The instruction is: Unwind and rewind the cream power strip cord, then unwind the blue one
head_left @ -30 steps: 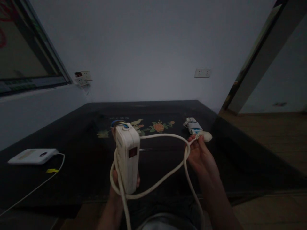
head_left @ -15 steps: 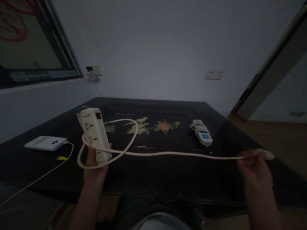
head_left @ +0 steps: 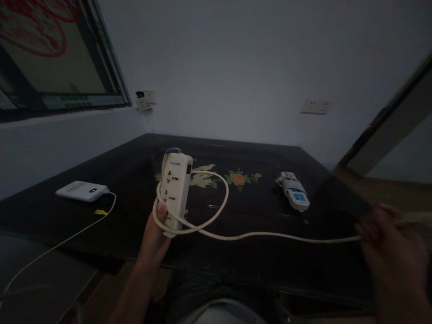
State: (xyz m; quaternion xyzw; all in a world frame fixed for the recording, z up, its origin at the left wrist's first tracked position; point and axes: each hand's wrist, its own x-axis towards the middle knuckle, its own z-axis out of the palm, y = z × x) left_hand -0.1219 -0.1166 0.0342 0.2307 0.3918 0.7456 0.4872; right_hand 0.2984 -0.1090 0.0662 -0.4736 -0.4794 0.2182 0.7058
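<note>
Dim light on the pale wall (head_left: 236, 67), black table (head_left: 236, 211) below, and both hands are busy! The left hand (head_left: 153, 238) grips a white power strip (head_left: 182, 189), tilted up over the table, sockets showing. Out to the side, the right hand (head_left: 394, 247), blurred, closes on the cord (head_left: 290, 237); whatever end it holds is unclear. Between them runs a fairly straight length, but a loose loop crosses itself beside the strip and wraps its lower part. Looks like cord-straightening in progress, and freeing that loop calls for a steady strip and slack, not a hard tug. Farther out: a bundled strip (head_left: 299, 198) lies right of the flower pattern, a white device (head_left: 83, 191) with its cable (head_left: 79, 233) at left.
</note>
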